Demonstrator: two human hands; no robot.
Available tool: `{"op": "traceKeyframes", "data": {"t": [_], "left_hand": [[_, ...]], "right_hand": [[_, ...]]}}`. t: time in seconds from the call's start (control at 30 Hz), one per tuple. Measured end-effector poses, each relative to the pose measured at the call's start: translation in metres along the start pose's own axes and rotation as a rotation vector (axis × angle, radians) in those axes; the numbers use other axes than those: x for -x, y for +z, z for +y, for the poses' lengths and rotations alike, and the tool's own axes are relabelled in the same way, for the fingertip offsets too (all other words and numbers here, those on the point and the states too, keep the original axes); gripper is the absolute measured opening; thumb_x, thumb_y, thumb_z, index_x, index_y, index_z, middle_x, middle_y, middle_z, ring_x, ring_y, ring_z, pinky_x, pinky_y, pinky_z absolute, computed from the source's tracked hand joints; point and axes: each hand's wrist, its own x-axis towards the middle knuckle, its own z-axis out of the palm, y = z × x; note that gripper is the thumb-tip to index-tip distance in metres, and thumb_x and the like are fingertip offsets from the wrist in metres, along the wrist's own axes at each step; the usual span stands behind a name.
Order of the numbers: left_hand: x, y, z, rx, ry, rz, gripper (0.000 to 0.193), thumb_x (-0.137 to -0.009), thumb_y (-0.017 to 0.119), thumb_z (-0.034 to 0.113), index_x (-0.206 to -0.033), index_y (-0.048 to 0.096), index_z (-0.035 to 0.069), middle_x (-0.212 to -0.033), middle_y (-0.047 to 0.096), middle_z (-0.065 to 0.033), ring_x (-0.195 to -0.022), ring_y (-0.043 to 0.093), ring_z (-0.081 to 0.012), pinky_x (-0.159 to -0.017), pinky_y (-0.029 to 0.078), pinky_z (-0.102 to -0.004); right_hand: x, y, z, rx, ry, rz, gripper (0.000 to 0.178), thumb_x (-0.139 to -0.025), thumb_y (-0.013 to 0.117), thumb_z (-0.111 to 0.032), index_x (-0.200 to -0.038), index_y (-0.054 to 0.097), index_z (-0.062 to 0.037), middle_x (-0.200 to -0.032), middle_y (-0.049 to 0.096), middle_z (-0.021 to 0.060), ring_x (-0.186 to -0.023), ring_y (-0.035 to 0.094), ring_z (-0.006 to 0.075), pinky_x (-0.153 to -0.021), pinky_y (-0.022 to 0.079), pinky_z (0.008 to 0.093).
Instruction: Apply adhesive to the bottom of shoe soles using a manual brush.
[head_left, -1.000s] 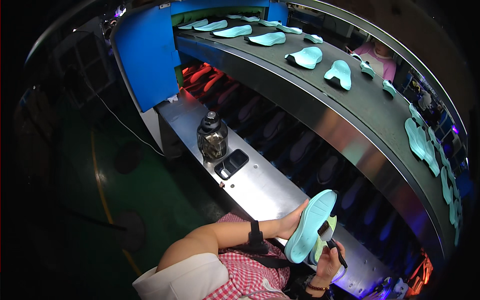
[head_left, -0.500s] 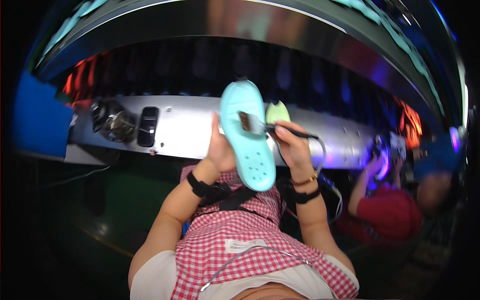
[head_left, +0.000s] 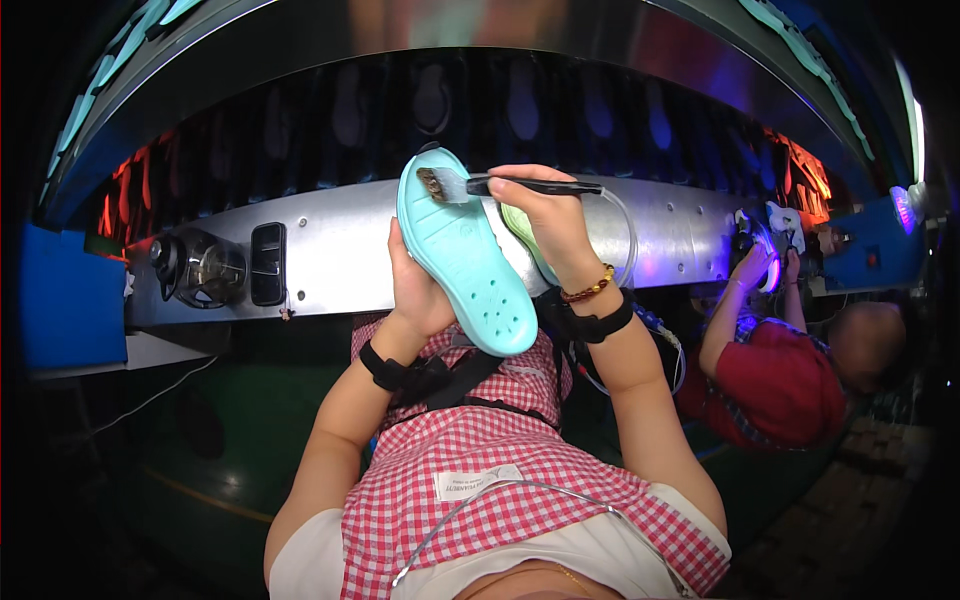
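My left hand (head_left: 417,288) grips the edge of a turquoise shoe sole (head_left: 460,255), fingers beneath and thumb along its left side. The sole is tilted, its heel end far and left, its holed forefoot near me. In a pinch, my right hand (head_left: 552,225) holds a black-handled brush (head_left: 447,187) with a clear tube running from the handle's end. Its bristles rest on the inside of the heel end. Behind the turquoise sole, partly covered by it and my right hand, is a pale green sole (head_left: 527,235).
Along the metal bench (head_left: 350,235) stand a glass pot (head_left: 210,268) with a black lid and a black divided tray (head_left: 268,265). Dark strips with soles behind them (head_left: 523,105) line the back under a metal hood. At right, a co-worker in red (head_left: 785,375) handles something under violet light.
The brush has moved from the sole's middle up to its heel end. The sole has tilted further and shifted left. The whole view has shifted slightly.
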Motion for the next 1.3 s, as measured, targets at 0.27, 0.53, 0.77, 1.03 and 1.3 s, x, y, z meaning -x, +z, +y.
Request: {"op": "traceKeyframes", "data": {"t": [0.27,0.53,0.77,1.03,1.3], "left_hand": [[-0.004,-0.038,0.018,-0.055,0.121,0.085,0.069,-0.084,0.024,0.063,-0.126,0.038,0.010,-0.117,0.049,-0.0081,-0.105,0.049,-0.0258,-0.091,0.039,-0.0410],[0.005,-0.023,0.019,-0.145,0.040,0.050,0.061,-0.086,0.027,0.055,-0.125,0.040,0.009,-0.122,0.047,-0.0101,-0.105,0.050,-0.0281,-0.091,0.040,-0.0439],[0.027,-0.066,0.028,-0.246,0.090,0.142,0.081,-0.079,0.023,0.070,-0.131,0.034,0.009,-0.131,0.039,-0.0131,-0.116,0.042,-0.0334,-0.098,0.032,-0.0466],[0.010,0.012,-0.001,-0.220,0.275,-0.142,0.073,-0.084,0.018,0.064,-0.128,0.036,0.009,-0.121,0.048,-0.0106,-0.106,0.049,-0.0255,-0.090,0.041,-0.0393],[0.004,0.013,0.020,-0.209,0.199,0.190,0.078,-0.082,0.013,0.067,-0.126,0.037,0.008,-0.114,0.050,-0.0132,-0.100,0.052,-0.0267,-0.087,0.043,-0.0394]], "right_hand": [[0.050,0.004,-0.013,0.656,-0.218,-0.376,0.017,-0.070,0.066,-0.006,-0.087,0.066,-0.0011,-0.083,0.065,0.0108,-0.080,0.062,0.0178,-0.074,0.047,0.0281],[0.033,0.002,-0.028,0.183,-0.146,-0.063,0.016,-0.070,0.069,-0.009,-0.083,0.066,-0.0015,-0.076,0.064,0.0056,-0.069,0.059,0.0088,-0.064,0.048,0.0222],[0.049,0.013,-0.032,0.094,-0.103,-0.359,0.017,-0.067,0.071,-0.009,-0.082,0.067,-0.0018,-0.076,0.065,0.0061,-0.070,0.060,0.0098,-0.067,0.047,0.0220],[0.060,0.002,-0.040,0.200,-0.104,-0.315,0.017,-0.073,0.065,-0.005,-0.088,0.064,0.0028,-0.084,0.065,0.0097,-0.076,0.061,0.0130,-0.071,0.049,0.0248],[0.057,0.002,-0.040,0.196,-0.055,-0.363,0.016,-0.072,0.066,-0.003,-0.088,0.065,0.0001,-0.079,0.065,0.0068,-0.069,0.059,0.0078,-0.061,0.048,0.0189]]}}
